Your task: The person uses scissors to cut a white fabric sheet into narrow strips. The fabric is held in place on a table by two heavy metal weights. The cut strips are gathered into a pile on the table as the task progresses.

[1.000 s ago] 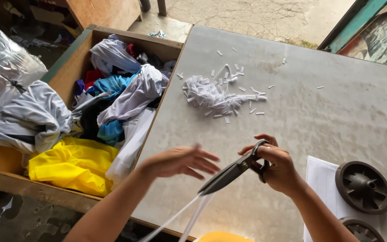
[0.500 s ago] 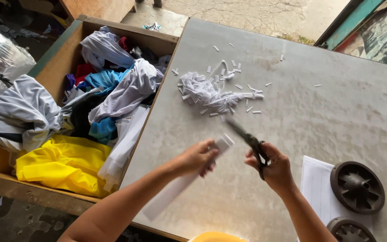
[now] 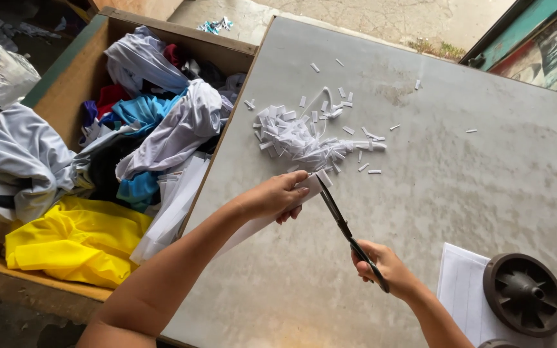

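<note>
With our left hand (image 3: 277, 195) pinching the white fabric strip (image 3: 262, 219) and our right hand (image 3: 381, 267) closed around the black scissors (image 3: 343, 225), we should, probably, keep snips short toward the cuttings pile (image 3: 301, 138) at twelve o'clock on the counter (image 3: 459, 161).

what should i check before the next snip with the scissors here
1. Right hand grips the scissors by the handles: ok.
2. Left hand holds the white strip up to the blades: ok.
3. Left fingers clear of the blade tips: cannot tell, they sit very close.
4. Pile of white cuttings lies just beyond the cut, on the grey table: ok.
5. Black wheel and white sheet apart from the right hand: ok.
</note>
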